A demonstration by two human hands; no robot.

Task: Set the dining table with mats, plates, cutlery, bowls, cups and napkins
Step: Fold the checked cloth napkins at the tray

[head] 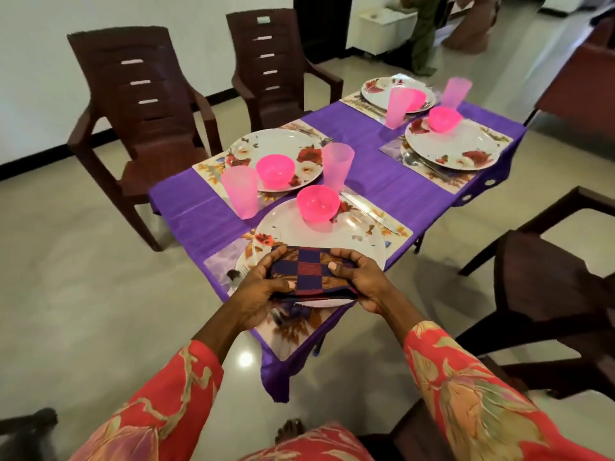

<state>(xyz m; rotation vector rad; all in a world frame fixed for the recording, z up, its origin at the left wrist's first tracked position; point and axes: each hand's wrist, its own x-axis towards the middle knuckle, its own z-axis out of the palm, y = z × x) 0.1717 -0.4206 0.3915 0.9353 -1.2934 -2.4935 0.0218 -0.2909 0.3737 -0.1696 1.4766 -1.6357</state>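
Note:
A folded checked napkin (311,273) in purple, red and orange is held over the near edge of the nearest floral plate (349,239). My left hand (263,291) grips its left side with thumb on top, and my right hand (361,277) grips its right side the same way. That plate lies on a floral mat (396,227) and carries a pink bowl (318,202). A knife (369,211) lies to its right and a fork (238,271) peeks out at its left. A pink cup (240,191) stands beyond.
The purple-clothed table (392,184) holds three more settings with plates (276,151), pink bowls and cups. Two brown plastic chairs (139,104) stand at the far left side, dark chairs (545,294) at the right. A person stands by a white cabinet at the back.

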